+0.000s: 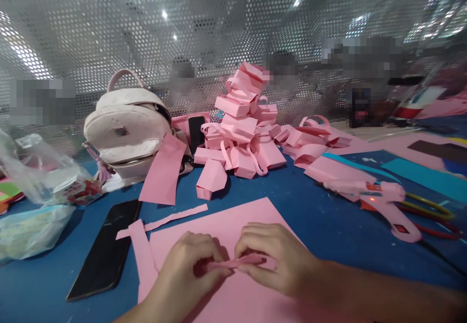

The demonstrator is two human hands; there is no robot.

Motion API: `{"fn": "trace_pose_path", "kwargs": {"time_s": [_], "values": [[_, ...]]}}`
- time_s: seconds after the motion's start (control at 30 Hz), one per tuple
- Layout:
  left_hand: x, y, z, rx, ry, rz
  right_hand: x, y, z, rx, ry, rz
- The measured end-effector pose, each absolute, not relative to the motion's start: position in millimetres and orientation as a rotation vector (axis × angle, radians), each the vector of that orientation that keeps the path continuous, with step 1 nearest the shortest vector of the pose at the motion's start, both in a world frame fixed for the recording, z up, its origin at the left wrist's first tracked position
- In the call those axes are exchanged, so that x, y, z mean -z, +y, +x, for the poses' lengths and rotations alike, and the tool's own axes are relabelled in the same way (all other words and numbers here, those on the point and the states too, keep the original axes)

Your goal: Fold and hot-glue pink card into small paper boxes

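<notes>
Between my two hands is a narrow folded pink paper strip (251, 260), gripped at both ends. The fingers and thumb of my left hand (193, 264) are closed around its left end. My right hand (272, 260) pinches the right part, thumb below and fingers above. Both hands are just over a large pink paper sheet (255, 218) on the blue table. Pink paper scraps (140, 245) lie along the sheet's left edge, and a thin torn strip (178, 217) lies behind them.
A black phone (105, 250) lies left of the sheet. A pink glue gun (379, 199) with a lit orange light rests at the right, beside scissors (430, 211). Behind stand a white backpack (127, 123) and a heap of folded pink paper bags (241, 128). Plastic bags (32, 230) occupy the left.
</notes>
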State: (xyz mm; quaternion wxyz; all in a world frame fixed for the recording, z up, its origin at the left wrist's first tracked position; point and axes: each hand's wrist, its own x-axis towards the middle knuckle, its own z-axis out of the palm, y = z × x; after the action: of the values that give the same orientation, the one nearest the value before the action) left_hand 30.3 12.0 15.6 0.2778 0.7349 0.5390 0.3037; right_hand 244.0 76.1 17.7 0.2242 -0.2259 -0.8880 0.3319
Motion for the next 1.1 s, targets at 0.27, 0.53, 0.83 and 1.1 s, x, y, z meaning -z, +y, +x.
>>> {"fn": "trace_pose_path", "kwargs": {"time_s": [0.27,0.53,0.83,1.1], "values": [[-21.2,11.8,35.2,-0.918,1.391,1.626,-15.3,72.1,236.4,-1.339,-2.176,-0.904],[-32.6,11.7,37.8,-1.024,1.367,1.435,-21.2,73.4,237.1,-1.472,-1.994,-0.926],[-27.9,12.4,38.2,-1.015,1.389,1.457,-20.6,74.0,237.2,-1.456,-1.911,-0.976],[-25.9,15.2,29.3,-1.067,1.454,1.530,-24.8,81.4,239.8,-1.538,-1.804,-0.958]]}}
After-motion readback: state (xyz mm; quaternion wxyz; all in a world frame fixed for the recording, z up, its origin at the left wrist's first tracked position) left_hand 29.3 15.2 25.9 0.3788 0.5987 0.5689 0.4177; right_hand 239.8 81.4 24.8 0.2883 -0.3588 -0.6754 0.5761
